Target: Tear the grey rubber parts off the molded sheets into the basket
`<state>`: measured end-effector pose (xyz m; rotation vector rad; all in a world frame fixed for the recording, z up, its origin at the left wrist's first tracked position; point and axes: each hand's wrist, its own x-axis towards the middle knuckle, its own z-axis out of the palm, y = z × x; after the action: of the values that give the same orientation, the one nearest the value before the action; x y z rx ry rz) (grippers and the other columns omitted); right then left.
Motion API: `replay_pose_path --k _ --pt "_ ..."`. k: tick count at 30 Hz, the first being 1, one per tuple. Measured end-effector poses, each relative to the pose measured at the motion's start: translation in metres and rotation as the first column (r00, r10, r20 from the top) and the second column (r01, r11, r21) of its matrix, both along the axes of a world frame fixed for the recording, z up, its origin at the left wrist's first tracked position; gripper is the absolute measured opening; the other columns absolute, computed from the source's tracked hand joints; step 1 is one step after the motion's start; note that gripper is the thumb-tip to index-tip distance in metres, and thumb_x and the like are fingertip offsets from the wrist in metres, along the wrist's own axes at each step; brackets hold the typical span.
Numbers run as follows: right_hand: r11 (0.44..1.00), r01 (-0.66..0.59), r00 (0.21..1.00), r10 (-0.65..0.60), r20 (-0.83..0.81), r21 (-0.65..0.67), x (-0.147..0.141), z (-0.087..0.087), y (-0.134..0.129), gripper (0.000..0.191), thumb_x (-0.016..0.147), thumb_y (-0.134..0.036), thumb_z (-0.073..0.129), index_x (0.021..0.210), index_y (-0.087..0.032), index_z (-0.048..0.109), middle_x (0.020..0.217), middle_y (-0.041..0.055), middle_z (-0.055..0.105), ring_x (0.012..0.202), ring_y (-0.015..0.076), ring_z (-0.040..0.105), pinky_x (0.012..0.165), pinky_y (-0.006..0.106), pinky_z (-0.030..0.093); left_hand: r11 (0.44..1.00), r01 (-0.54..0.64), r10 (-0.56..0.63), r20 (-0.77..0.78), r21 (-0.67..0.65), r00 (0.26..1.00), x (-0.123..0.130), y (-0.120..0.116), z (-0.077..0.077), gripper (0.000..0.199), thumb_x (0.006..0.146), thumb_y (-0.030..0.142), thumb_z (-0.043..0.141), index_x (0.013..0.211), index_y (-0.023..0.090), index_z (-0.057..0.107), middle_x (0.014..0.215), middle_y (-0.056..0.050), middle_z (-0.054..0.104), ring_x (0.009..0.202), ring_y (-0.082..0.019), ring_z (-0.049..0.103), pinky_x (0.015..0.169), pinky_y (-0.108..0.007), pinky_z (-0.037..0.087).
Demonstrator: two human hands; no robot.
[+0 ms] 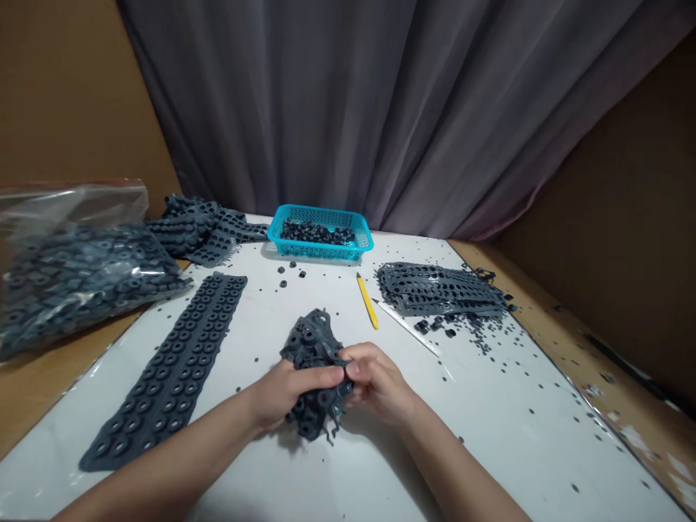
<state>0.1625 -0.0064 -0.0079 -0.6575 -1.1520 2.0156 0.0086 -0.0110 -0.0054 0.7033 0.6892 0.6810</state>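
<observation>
A crumpled sheet of dark grey moulded rubber parts (312, 341) is bunched up over the middle of the white table. My left hand (277, 391) is wrapped round its left side, with the thumb pressed across the top. At the sheet's right edge, my right hand (378, 377) pinches the rubber between thumb and fingers, close to the left thumb tip. Thin torn strands dangle from the lower end of the bunch. The fingers beneath the sheet are hidden. To the left lies a flat rubber sheet (177, 355) with rows of ring-shaped parts.
A blue basket (320, 254) at the back holds small dark parts. A clear bag (81, 268) full of rings stands left, before a heap of sheets (199, 225). A yellow pen-like tool (367, 301), a white one (407, 326) and perforated sheets (440, 288) lie right, among scattered bits.
</observation>
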Motion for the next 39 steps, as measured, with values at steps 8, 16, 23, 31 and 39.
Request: replay_pose_path --k 8,16,23,31,39 --pt "0.967 -0.11 0.828 -0.039 -0.559 -0.231 -0.011 -0.006 0.006 0.036 0.075 -0.027 0.049 0.052 -0.02 0.022 0.043 -0.0101 0.016 0.034 0.0042 0.007 0.032 0.016 0.012 0.96 -0.082 0.157 0.272 -0.268 0.949 -0.001 0.002 -0.01 0.022 0.046 0.025 0.077 0.056 0.011 0.062 0.043 0.001 0.052 0.037 -0.008 0.043 0.036 -0.018 0.029" --pt "0.986 0.141 0.93 -0.162 -0.331 -0.086 -0.004 0.001 0.009 0.021 0.076 -0.028 0.048 0.059 -0.017 0.048 0.048 -0.0076 0.029 0.04 0.0051 0.016 0.04 0.018 0.019 0.909 -0.402 0.403 -0.015 -0.113 0.915 -0.001 0.008 -0.001 0.026 0.048 0.026 0.083 0.063 0.012 0.066 0.056 0.0 0.063 0.053 -0.01 0.056 0.052 -0.02 0.046" --pt "0.86 0.39 0.865 -0.465 0.19 0.329 0.009 0.004 0.012 0.012 0.082 -0.024 0.046 0.077 -0.017 0.054 0.055 -0.0052 0.035 0.048 0.0088 0.029 0.048 0.022 0.023 0.835 -0.49 0.55 -0.34 0.251 0.763 0.0 0.013 -0.008 0.034 0.06 0.044 0.075 0.082 0.018 0.071 0.081 -0.004 0.071 0.083 -0.022 0.062 0.074 -0.028 0.048" --pt "0.678 -0.06 0.617 -0.552 0.561 0.733 0.002 0.006 0.004 0.025 0.093 -0.029 0.034 0.07 -0.02 0.038 0.065 -0.0011 0.042 0.058 0.0137 0.039 0.057 0.027 0.026 0.833 -0.364 0.54 -0.466 0.417 0.701 0.0 0.009 0.002 0.026 0.064 0.042 0.072 0.079 0.021 0.073 0.09 -0.005 0.072 0.097 -0.027 0.059 0.089 -0.03 0.041" --pt "0.719 -0.259 0.63 -0.38 0.677 0.644 0.008 0.012 0.006 0.026 0.093 -0.033 0.034 0.071 -0.019 0.038 0.065 -0.0015 0.044 0.057 0.0116 0.037 0.056 0.026 0.025 0.897 -0.199 0.395 -0.512 0.396 0.763 -0.006 0.009 -0.002 0.032 0.068 0.046 0.068 0.083 0.018 0.073 0.093 -0.007 0.072 0.095 -0.027 0.06 0.089 -0.033 0.042"
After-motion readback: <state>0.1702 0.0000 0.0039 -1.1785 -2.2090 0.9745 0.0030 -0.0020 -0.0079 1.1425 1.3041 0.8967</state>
